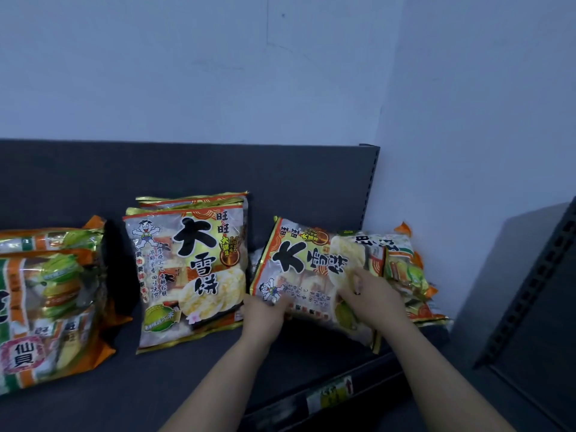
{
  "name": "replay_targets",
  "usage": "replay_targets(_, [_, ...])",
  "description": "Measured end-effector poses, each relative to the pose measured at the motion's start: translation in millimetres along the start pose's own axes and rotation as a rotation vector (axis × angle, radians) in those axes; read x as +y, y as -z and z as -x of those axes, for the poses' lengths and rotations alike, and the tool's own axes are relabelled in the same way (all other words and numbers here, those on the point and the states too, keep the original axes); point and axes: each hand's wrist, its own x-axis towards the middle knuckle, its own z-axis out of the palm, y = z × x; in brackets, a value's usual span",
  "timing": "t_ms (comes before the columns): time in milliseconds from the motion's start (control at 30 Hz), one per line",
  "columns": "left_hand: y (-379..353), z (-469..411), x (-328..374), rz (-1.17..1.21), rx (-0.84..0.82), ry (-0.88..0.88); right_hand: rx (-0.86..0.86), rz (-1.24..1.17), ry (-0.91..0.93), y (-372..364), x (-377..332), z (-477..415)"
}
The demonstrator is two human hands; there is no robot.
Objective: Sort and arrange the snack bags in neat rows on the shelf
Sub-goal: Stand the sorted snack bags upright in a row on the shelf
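Nearest, left hand (265, 310) pinches the tilted snack bag (307, 269) at its near-left corner, right hand (371, 291) curled on its face, right of the stack (190, 269). Looks light, slippery, crackers brittle: grip the edges.

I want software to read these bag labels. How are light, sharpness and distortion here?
Head view: dim, bluish light; the middle bag reads sharply, dark shadow beside it; the tilted bag in the left hand and right hand is slightly smeared; the shelf post leans, wide-lens skew.
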Motion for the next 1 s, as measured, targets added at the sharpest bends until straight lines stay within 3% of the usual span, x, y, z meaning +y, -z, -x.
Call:
replay_targets(167, [-2.5, 5.7, -7.4, 0.009, -0.015, 0.04, 0.025, -0.058, -0.036, 1.6, -0.8, 6.8])
replay_targets(267, [-0.9, 7.7, -13.0, 0.043, 0.012, 0.006, 0.067, 0.028, 0.027, 3.9, 1.0, -1.3])
replay_targets(533, [9.5, 7.7, -12.1, 0.314, 0.1, -0.023, -0.142, 0.048, 0.071, 7.9, -2.6, -29.3])
replay_targets(767, [10.1, 18.4, -14.2, 0.342, -0.198, 0.042, -0.113, 0.111, -0.018, 0.1, -6.5, -22.4])
replay_targets(867, [11.6, 21.3, -6.0, 0.332, -0.256, -0.05, -0.155, 0.087, -0.063, -1.3, -5.1, -20.4])
replay_targets(1000, [20.9, 27.2, 4.0, 0.27, -0.11, -0.278, -0.19, -0.165, -0.083, -5.1, -5.5, -10.6])
